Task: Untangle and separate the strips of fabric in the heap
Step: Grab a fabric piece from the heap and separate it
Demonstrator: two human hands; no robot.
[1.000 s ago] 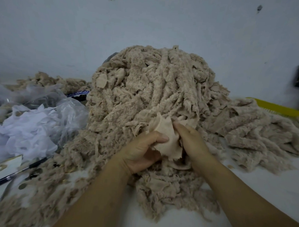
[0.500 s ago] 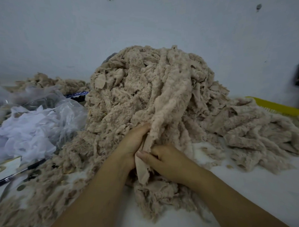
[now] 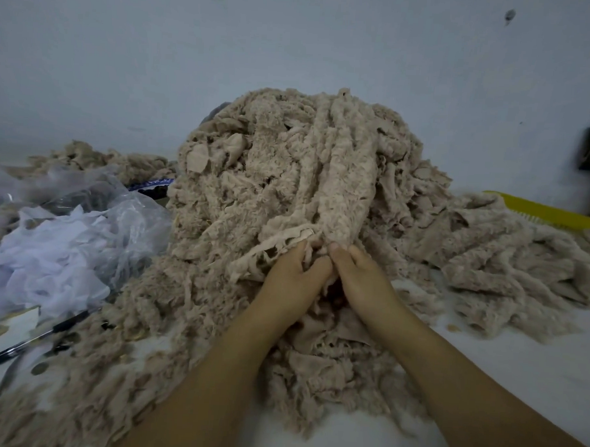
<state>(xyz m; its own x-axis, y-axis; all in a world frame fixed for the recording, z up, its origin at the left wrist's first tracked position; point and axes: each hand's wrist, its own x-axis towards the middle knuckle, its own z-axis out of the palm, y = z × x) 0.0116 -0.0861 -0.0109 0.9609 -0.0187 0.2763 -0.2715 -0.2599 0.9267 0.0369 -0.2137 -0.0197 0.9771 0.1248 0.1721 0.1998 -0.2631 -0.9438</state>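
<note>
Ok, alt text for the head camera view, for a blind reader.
A left hand and right hand pinch a fuzzy beige strip at the front of a tall heap of tangled fabric strips on a table. Crumpled plastic lies to the left.

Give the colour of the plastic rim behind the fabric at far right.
Yellow: the plastic rim shows best in the head view.

A tall heap [image 3: 289,175] of tangled beige fleecy strips rises just beyond the fingers [image 3: 336,252]; one long strip [image 3: 345,191] runs from its top down into them.
</note>
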